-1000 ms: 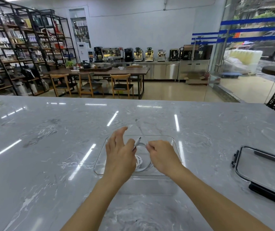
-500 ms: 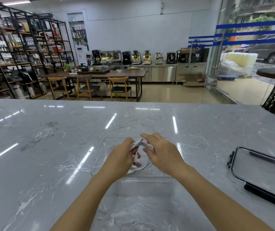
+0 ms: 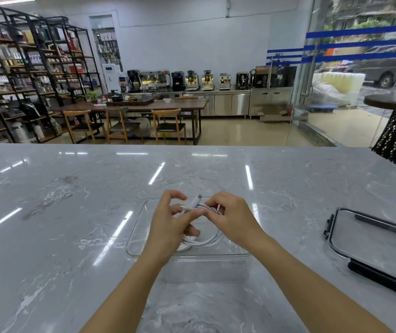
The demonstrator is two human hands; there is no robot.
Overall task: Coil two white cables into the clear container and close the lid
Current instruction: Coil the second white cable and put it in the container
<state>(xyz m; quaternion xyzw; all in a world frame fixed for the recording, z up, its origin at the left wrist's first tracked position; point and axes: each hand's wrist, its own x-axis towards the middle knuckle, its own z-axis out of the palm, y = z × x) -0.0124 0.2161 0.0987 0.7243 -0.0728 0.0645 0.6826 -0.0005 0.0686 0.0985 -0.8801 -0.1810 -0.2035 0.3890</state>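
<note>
A clear rectangular container stands open on the grey marble counter, straight in front of me. Above it both hands hold a coiled white cable; its loops hang down between them into the container. My left hand pinches the coil near its plug end, which sticks up between the hands. My right hand grips the coil from the right side. I cannot make out a second cable apart from this coil. The clear lid with black clasps lies flat on the counter at the right.
The marble counter stretches wide to the left and far side. Beyond its far edge are a wooden table with chairs, shelving on the left and a glass wall on the right.
Both hands have lifted the cable coil a little above the container and drawn closer together. The left fingers now pinch near the plug end, and the loops hang more gathered.
</note>
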